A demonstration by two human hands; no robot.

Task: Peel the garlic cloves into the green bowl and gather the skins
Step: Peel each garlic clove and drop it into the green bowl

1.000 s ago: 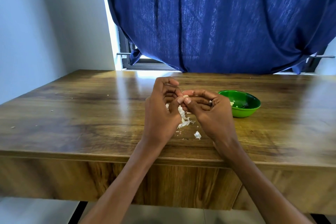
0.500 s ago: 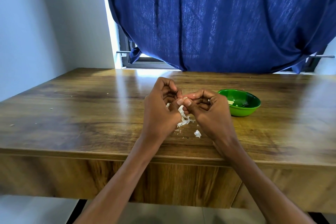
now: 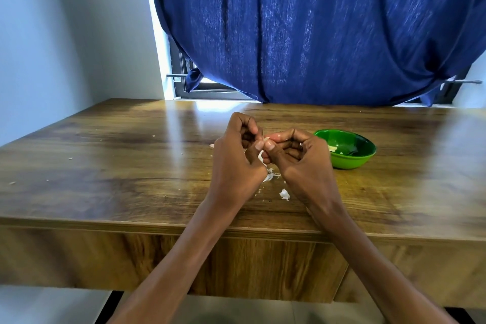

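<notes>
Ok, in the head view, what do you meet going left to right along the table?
Left hand → garlic clove pinched between both hands → right hand → green bowl.

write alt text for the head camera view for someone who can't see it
Two bare hands, left hand and right hand, meet over a wooden table, pinching a garlic clove between the fingertips. White garlic skins lie beneath them; a green bowl sits just right, before a blue curtain.
</notes>
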